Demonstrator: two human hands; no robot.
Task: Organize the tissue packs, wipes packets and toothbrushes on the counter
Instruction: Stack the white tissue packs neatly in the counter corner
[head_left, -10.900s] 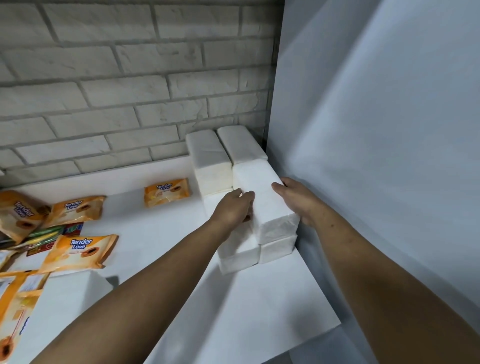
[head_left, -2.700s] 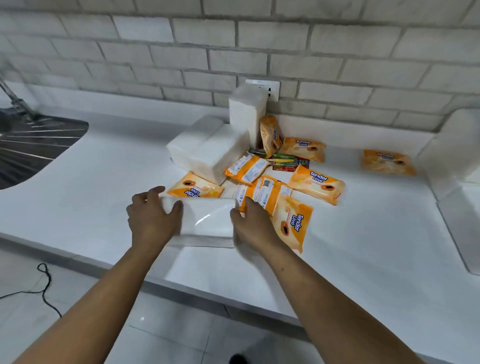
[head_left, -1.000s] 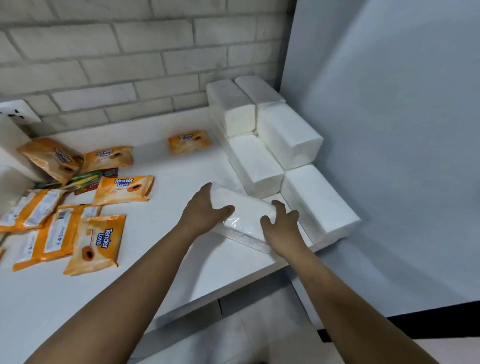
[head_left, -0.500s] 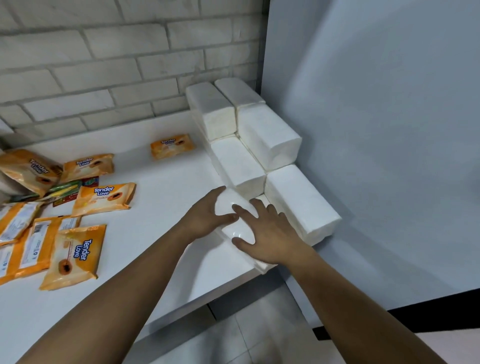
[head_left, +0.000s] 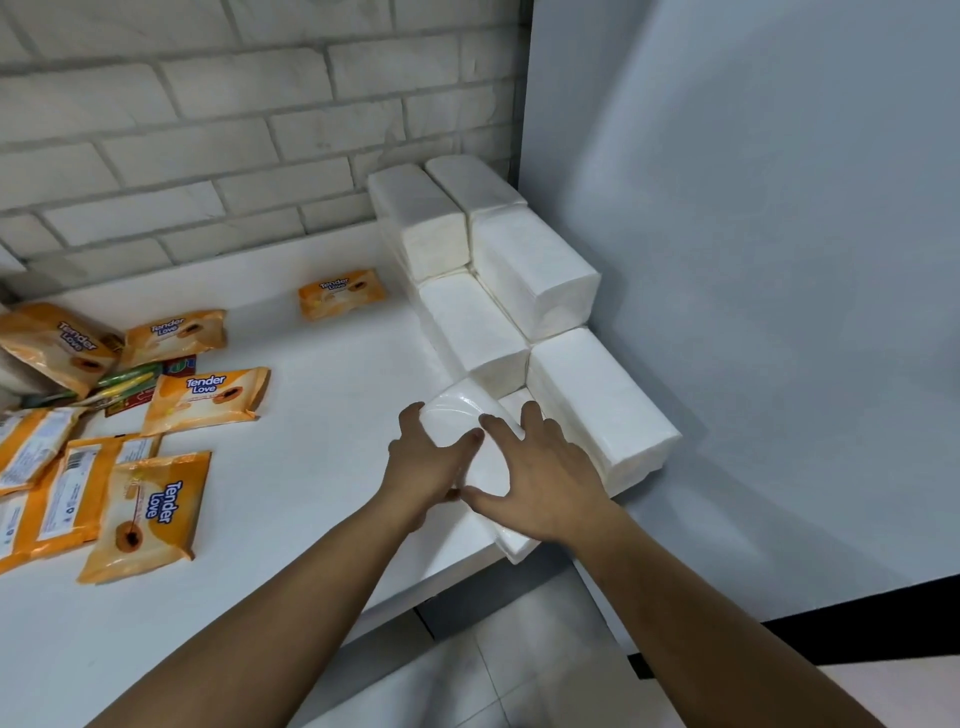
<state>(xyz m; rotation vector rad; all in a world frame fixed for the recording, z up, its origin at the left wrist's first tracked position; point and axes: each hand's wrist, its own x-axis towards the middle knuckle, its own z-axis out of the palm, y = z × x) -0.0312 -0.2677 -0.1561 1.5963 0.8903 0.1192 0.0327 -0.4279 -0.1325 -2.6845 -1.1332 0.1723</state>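
Since half a second ago, we have slid our right hand (head_left: 545, 483) further over the tissue pack (head_left: 470, 431), fingers spread flat on its top, not gripping. Our left hand (head_left: 423, 462) cups the pack's left edge, thumb on top, fingers curled loosely against its side.

The pack is white, wrapped in glossy clear film that catches the light, and lies just below centre of the frame at the counter's (head_left: 311, 415) front right corner, its near end jutting over the edge. It touches the stack of tissue packs (head_left: 519, 291), which runs from the brick wall (head_left: 208, 130) along the grey panel (head_left: 753, 260) at right.

At left, orange wipes packets (head_left: 208, 397) lie scattered, with the toothbrushes (head_left: 130, 382) in green packaging among them.
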